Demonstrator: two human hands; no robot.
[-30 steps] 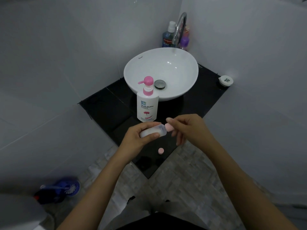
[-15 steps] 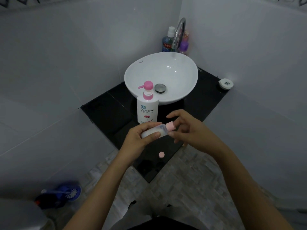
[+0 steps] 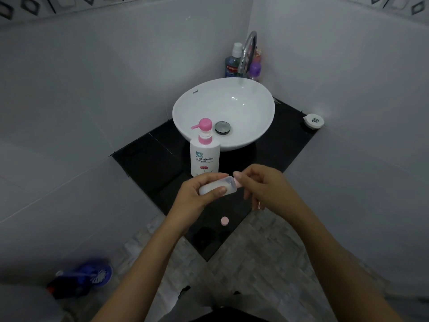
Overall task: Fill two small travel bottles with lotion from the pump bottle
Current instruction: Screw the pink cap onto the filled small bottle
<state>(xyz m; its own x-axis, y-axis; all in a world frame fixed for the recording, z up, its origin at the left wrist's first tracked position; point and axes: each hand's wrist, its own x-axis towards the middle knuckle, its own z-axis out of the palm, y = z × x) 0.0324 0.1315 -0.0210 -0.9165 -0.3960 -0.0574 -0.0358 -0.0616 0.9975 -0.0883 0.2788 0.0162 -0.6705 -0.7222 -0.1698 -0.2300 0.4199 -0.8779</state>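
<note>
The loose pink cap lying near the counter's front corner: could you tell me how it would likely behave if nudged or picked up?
The pink cap looks small and stiff, so probably very light. It seems to lie flat on the glossy black counter, so a nudge would likely slide it rather than roll it. It sits close to the front edge, so a push could send it to the floor.

Left hand [image 3: 197, 194] wraps a small clear travel bottle [image 3: 217, 187], held roughly horizontal, whitish contents inside. Right hand [image 3: 262, 184] pinches the pink cap [image 3: 238, 182] at the bottle's mouth with thumb and forefinger. Pump bottle [image 3: 204, 154] stands upright on the black worktop [image 3: 148, 159], just in front of the white basin [image 3: 224, 112], spout pointing left. A second pink cap [image 3: 224, 221] lies loose near the worktop's front corner, below the hands.
</note>
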